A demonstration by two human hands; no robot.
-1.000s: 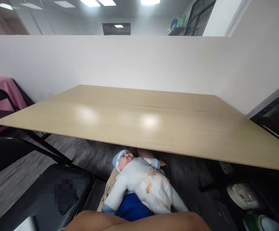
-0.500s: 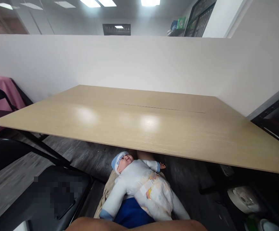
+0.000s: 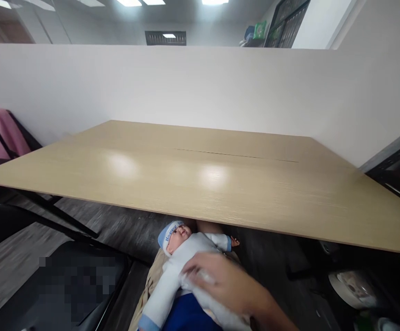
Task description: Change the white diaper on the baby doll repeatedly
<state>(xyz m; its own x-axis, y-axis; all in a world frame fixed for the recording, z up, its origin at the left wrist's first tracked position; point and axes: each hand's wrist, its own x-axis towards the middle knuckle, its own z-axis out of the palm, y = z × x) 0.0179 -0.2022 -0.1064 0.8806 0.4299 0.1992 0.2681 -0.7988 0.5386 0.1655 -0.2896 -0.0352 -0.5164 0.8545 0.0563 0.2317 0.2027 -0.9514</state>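
A baby doll [image 3: 188, 252] lies face up across my lap, its head under the table's front edge. It wears a white top with pale blue cuffs and a blue and white cap [image 3: 167, 238] with lettering on it. My right hand [image 3: 220, 278] reaches in from the lower right over the doll's belly, its fingers smeared by motion. Whether it touches or grips the doll's clothing cannot be made out. Most of the doll's lower body is hidden behind this hand and forearm. My left hand is out of the picture.
A wide wooden table [image 3: 200, 179] spans the view ahead, against a white wall [image 3: 172, 87]. To the left stands a black chair [image 3: 58, 276], partly pixelated. Under the table on the right, a round white object [image 3: 351, 289] sits in shadow.
My right hand has come in from the lower right over the doll's belly. Both forearms lay along the bottom edge before. The doll stays on my lap.
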